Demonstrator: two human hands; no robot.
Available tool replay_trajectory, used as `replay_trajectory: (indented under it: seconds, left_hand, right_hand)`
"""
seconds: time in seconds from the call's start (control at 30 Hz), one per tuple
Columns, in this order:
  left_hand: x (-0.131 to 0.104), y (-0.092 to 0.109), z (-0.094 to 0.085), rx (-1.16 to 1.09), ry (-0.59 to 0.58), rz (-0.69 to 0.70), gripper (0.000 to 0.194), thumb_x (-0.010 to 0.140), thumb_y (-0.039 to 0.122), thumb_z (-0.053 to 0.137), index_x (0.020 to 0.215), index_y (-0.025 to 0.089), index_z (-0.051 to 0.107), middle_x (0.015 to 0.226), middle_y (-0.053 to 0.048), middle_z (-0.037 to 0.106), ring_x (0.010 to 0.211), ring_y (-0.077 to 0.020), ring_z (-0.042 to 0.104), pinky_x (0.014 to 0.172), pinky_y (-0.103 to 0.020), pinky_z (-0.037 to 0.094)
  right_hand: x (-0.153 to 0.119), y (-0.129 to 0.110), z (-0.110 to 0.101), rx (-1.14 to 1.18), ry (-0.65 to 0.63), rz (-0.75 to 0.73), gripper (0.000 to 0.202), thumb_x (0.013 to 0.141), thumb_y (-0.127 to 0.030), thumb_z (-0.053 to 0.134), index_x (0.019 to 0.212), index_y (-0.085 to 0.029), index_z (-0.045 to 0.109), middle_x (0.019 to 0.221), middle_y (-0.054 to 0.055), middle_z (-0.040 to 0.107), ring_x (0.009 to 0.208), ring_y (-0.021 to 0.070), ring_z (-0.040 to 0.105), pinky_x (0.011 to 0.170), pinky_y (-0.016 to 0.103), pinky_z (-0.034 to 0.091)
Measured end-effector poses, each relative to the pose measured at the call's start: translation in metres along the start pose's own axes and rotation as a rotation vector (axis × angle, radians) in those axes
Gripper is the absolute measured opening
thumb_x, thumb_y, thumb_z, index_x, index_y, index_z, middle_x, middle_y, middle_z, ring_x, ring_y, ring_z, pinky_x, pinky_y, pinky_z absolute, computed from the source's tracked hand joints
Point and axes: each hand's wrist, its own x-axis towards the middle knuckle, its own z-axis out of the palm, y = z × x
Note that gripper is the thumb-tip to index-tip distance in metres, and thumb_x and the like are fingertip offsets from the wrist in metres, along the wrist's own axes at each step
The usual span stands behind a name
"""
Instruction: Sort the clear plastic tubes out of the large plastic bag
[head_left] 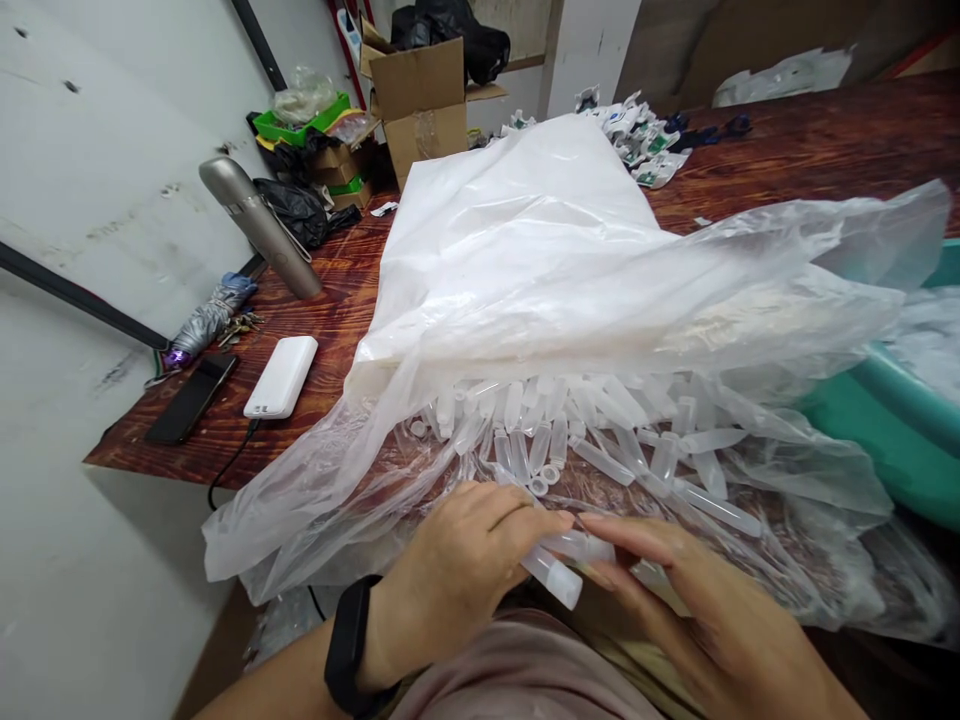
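Below the opening of a clear plastic bag, my left hand (472, 540) is closed around two small translucent plastic tubes. One capped tube (553, 578) points down and to the right out of my fingers. The second tube (574, 544) lies above it, pointing right. At its right end, the fingertips of my right hand (697, 590) pinch what looks like a cap. A loose pile of similar tubes (536, 440) lies just beyond my hands at the bag's mouth, some showing open round ends.
The large plastic bag (517, 240) spreads over the wooden table (337, 300). On the left are a white power bank (281, 377), a phone (193, 398) and a leaning metal flask (259, 225). A green basin (885, 430) stands right; a cardboard box (421, 100) stands behind.
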Motion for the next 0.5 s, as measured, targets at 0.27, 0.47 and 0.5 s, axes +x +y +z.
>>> replay_trajectory:
  seconds: [0.27,0.47,0.5]
  left_hand:
    - [-0.001,0.0007,0.0029,-0.167,-0.021,-0.075,0.022,0.105,0.02,0.066,0.126,0.019,0.065,0.116,-0.005,0.079,0.106,-0.0222,0.074,0.094,-0.036,0.057]
    - [-0.0027,0.0024,0.0049,-0.169,-0.101,-0.083,0.02,0.101,0.02,0.072,0.121,0.018,0.066,0.115,-0.004,0.079,0.102,-0.0235,0.075,0.092,-0.036,0.057]
    - [-0.0032,0.0024,0.0057,-0.171,-0.106,-0.083,0.02,0.101,0.02,0.072,0.12,0.018,0.067,0.115,-0.004,0.079,0.101,-0.0236,0.075,0.092,-0.036,0.057]
  right_hand:
    - [-0.0037,0.0016,-0.0025,-0.03,-0.072,-0.015,0.036,0.11,-0.031,0.051,0.146,-0.031,0.053,0.123,0.003,0.082,0.108,0.0177,0.082,0.092,0.027,0.067]
    - [-0.0001,0.0028,0.0016,-0.105,-0.059,-0.068,0.031,0.113,-0.031,0.046,0.143,-0.028,0.054,0.115,0.005,0.084,0.101,0.018,0.084,0.088,0.028,0.068]
    - [-0.0007,0.0027,0.0016,-0.112,-0.064,-0.065,0.031,0.113,-0.033,0.045,0.143,-0.027,0.053,0.116,0.005,0.084,0.099,0.0179,0.084,0.086,0.028,0.068]
